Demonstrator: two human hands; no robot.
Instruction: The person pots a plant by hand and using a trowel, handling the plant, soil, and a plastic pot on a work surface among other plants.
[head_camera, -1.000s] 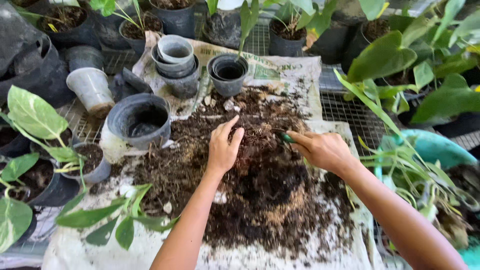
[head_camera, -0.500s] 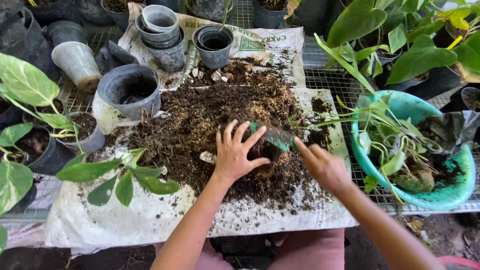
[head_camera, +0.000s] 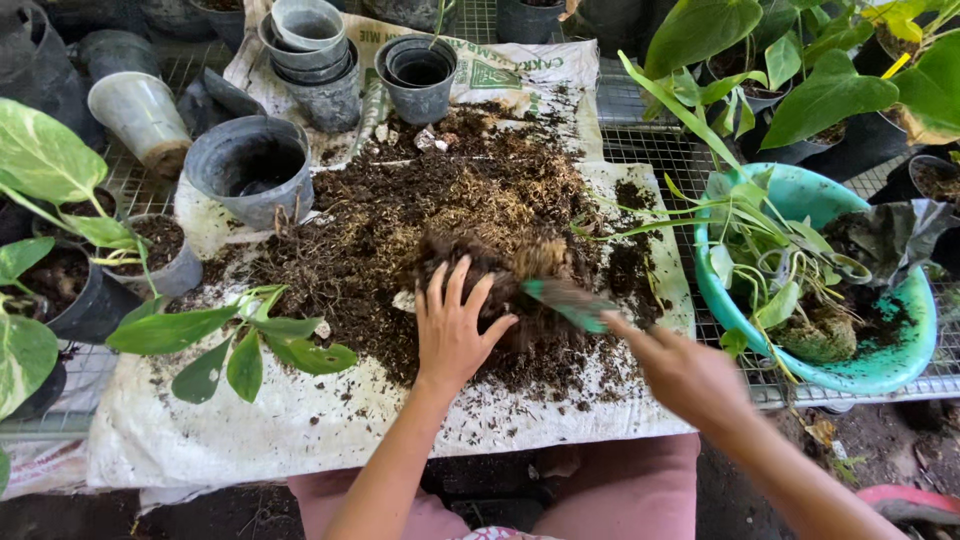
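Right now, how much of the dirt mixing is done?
Done: a big soil pile is spread on the white sack. In hand: the left hand presses a clump of soil while the right hand works a green trowel into it. Left: the grey pots stand empty, and uprooted plants wait in the teal basin.

Single view, head-worn camera: looks steeply down and forward from above the person's lap, at arm's reach. Frame centres on the soil heap atop the counter; pots along the far edge, teal basin at right.
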